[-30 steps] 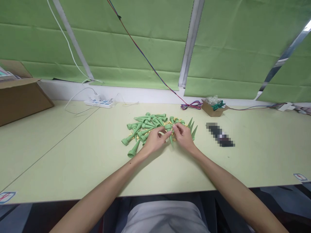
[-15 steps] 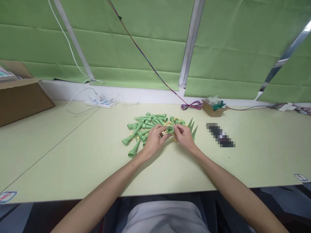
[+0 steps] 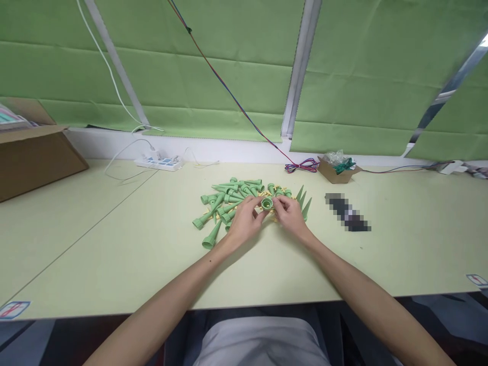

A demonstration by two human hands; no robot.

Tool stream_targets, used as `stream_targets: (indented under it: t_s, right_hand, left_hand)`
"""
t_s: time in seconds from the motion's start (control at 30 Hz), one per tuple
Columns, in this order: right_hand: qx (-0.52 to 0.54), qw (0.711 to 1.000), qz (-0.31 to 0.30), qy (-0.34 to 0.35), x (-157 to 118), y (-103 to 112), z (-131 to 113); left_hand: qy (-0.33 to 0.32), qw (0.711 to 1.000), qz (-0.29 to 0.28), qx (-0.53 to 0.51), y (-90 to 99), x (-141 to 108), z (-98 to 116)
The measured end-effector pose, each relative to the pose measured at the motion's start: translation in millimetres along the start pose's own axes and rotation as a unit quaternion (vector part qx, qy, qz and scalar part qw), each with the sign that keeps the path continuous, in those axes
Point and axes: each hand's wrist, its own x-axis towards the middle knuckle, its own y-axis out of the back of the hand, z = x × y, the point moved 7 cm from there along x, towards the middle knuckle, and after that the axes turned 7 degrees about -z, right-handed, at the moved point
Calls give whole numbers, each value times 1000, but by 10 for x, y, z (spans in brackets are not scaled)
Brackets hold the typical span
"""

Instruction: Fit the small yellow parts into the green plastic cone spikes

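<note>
A green plastic watering spike [image 3: 267, 204] is held with the open round end of its cup facing up towards me. A small pale yellow bit shows inside the cup. My left hand [image 3: 247, 218] grips it from the left, thumb and fingers around its side. On the other side, the closed fingertips of my right hand [image 3: 290, 214] press against the cup's edge; whether they also pinch a small part is hidden. Beyond and left of my hands lies a loose pile of similar green spikes [image 3: 211, 237], with small yellow pieces [image 3: 263, 193] among them.
A small cardboard box [image 3: 336, 175] with clear plastic and green material stands at the back right, near a bundled red-blue cable [image 3: 303, 166]. A blurred dark object [image 3: 347, 212] lies right of my hands. A power strip [image 3: 160, 162] and a large carton [image 3: 40, 157] are at left.
Both hands keep nearly the same hold on the watering spike. The whole view has shifted very slightly; the pile looks unchanged.
</note>
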Motion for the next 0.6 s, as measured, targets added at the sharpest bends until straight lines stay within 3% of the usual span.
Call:
stream_targets:
  t_s: [0.27, 0.6]
  right_hand:
    - [10, 1000, 18, 6, -5, 35, 11]
    - [-20, 1000, 18, 12, -14, 27, -18]
  left_hand:
    - [13, 1000, 4, 0, 7, 4, 1]
    - [134, 977, -20, -162, -31, 10, -133]
